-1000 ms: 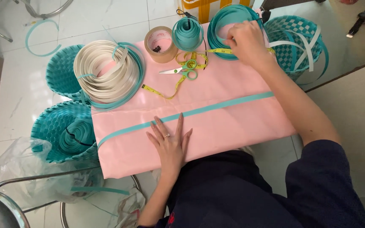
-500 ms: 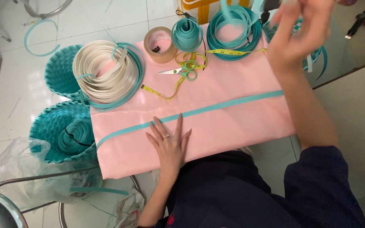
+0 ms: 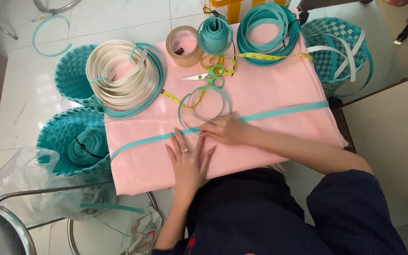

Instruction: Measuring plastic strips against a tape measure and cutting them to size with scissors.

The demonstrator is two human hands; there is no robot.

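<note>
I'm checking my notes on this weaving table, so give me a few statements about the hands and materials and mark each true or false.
1. The left hand lies flat on the pink cloth. True.
2. The right hand holds the scissors. False: it rests on the long teal strip; the scissors lie untouched.
3. A curved teal strip loop lies just beyond the right hand. True.
4. The tape roll is on the floor. False: it sits on the cloth.

Flat teal strap (image 3: 279, 112) across pink cloth, teal loop (image 3: 204, 97) just above it

strap (image 3: 279, 112) across cloth (image 3: 270, 85) | scissors (image 3: 208, 76) behind loop (image 3: 204, 105) | tape roll (image 3: 184, 46) left of coil (image 3: 215, 35)
</note>
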